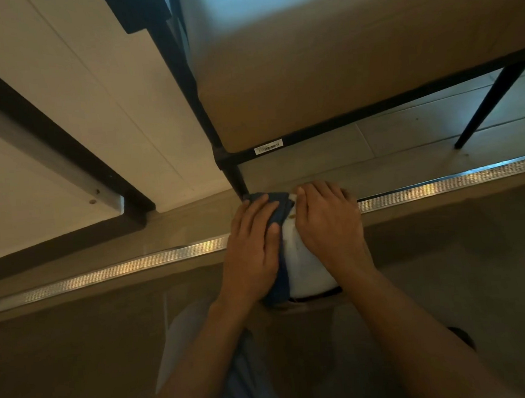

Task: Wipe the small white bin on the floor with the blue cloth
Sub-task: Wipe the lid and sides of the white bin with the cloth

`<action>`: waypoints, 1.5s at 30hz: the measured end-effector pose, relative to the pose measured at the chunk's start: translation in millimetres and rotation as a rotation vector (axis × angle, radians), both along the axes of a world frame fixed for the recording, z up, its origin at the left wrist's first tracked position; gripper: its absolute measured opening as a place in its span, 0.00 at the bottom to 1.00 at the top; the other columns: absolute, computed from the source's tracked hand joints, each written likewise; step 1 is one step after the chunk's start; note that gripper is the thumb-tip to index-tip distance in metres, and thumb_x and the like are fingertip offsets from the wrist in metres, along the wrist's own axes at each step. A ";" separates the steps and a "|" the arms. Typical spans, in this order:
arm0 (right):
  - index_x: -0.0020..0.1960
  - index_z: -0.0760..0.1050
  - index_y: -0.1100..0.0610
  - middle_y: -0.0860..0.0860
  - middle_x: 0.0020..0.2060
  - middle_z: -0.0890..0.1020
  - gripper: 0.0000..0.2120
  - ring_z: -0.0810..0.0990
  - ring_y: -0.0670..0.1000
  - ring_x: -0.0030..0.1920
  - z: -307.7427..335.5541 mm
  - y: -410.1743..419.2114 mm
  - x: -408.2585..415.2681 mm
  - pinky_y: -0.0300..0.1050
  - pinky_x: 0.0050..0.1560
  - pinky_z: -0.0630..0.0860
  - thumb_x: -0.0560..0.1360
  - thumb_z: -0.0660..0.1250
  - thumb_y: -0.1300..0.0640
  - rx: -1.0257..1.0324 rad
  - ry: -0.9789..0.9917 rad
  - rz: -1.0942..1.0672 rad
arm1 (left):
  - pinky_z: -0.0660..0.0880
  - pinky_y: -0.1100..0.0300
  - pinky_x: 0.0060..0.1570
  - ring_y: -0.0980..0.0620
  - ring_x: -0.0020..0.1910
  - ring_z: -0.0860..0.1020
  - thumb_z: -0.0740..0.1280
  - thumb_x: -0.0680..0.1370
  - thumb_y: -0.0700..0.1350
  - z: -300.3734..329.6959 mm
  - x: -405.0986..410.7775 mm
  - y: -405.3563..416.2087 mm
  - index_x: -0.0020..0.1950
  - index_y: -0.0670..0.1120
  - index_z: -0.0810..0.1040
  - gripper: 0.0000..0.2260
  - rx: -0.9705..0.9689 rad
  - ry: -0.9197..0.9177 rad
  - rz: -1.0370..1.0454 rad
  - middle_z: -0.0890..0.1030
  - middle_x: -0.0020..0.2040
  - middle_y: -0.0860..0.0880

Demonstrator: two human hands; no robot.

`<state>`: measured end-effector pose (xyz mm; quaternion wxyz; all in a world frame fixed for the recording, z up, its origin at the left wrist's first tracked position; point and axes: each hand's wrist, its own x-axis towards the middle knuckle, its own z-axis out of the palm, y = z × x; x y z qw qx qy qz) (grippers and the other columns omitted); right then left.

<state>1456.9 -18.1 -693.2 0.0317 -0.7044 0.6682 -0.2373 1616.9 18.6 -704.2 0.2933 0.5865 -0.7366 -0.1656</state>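
Note:
The small white bin (304,261) stands on the floor between my two hands, mostly covered by them. The blue cloth (279,208) lies against the bin's left side and over its far top edge. My left hand (252,246) lies flat on the cloth with straight fingers and presses it to the bin. My right hand (329,222) rests over the bin's right side, fingers bent down over its far edge. Only a strip of the bin's white top shows between the hands.
A table (337,51) with black metal legs (236,182) stands just beyond the bin. A metal floor strip (442,181) runs across under the bin. A white cabinet (91,118) is at the left, tiled floor (406,131) at the right.

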 end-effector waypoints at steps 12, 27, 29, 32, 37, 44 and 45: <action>0.52 0.77 0.54 0.52 0.47 0.82 0.16 0.80 0.52 0.49 1.9 1.0 -2.4 0.52 0.53 0.75 0.82 0.50 0.53 -0.001 0.000 0.029 | 0.58 0.48 0.78 0.47 0.77 0.64 0.50 0.86 0.52 -3.6 -13.5 3.5 0.75 0.47 0.69 0.21 -0.057 -0.134 0.042 0.70 0.75 0.46; 0.52 0.77 0.55 0.53 0.48 0.82 0.16 0.80 0.53 0.49 2.3 2.4 -0.4 0.53 0.52 0.75 0.81 0.52 0.54 -0.024 -0.023 0.013 | 0.53 0.57 0.78 0.50 0.78 0.59 0.54 0.85 0.53 -3.6 0.2 24.4 0.74 0.50 0.70 0.19 -0.047 0.005 0.027 0.67 0.76 0.49; 0.53 0.77 0.55 0.53 0.48 0.82 0.16 0.79 0.53 0.50 1.9 2.4 -0.5 0.52 0.52 0.75 0.81 0.51 0.53 -0.032 -0.015 0.018 | 0.57 0.56 0.76 0.53 0.76 0.61 0.55 0.84 0.53 -4.3 12.3 14.6 0.72 0.52 0.71 0.18 -0.034 0.016 0.006 0.68 0.75 0.51; 0.53 0.77 0.55 0.52 0.48 0.82 0.15 0.79 0.53 0.50 0.8 0.1 -0.9 0.51 0.53 0.74 0.81 0.52 0.53 -0.021 -0.022 0.008 | 0.70 0.47 0.67 0.54 0.63 0.73 0.55 0.85 0.51 9.0 1.9 -32.2 0.66 0.54 0.75 0.13 0.079 0.113 0.049 0.78 0.63 0.51; 0.50 0.77 0.55 0.52 0.45 0.82 0.13 0.80 0.53 0.47 1.0 0.4 -1.0 0.53 0.51 0.75 0.80 0.54 0.55 -0.036 0.030 0.012 | 0.65 0.47 0.72 0.48 0.70 0.71 0.54 0.84 0.51 3.8 -17.7 -16.5 0.69 0.50 0.75 0.16 -0.023 0.001 0.031 0.76 0.68 0.49; 0.55 0.77 0.55 0.53 0.49 0.82 0.16 0.80 0.53 0.51 2.3 -0.2 -0.7 0.54 0.56 0.75 0.81 0.52 0.52 0.018 -0.024 0.013 | 0.65 0.49 0.72 0.54 0.69 0.69 0.53 0.84 0.55 2.1 9.5 -18.3 0.68 0.52 0.74 0.17 0.034 0.096 0.023 0.76 0.67 0.50; 0.54 0.77 0.55 0.52 0.49 0.82 0.16 0.80 0.52 0.51 2.1 -0.3 0.0 0.53 0.57 0.74 0.82 0.52 0.52 0.022 -0.034 0.003 | 0.69 0.46 0.69 0.52 0.65 0.73 0.53 0.84 0.55 6.0 5.1 -30.2 0.66 0.54 0.75 0.17 0.086 0.134 0.048 0.78 0.64 0.50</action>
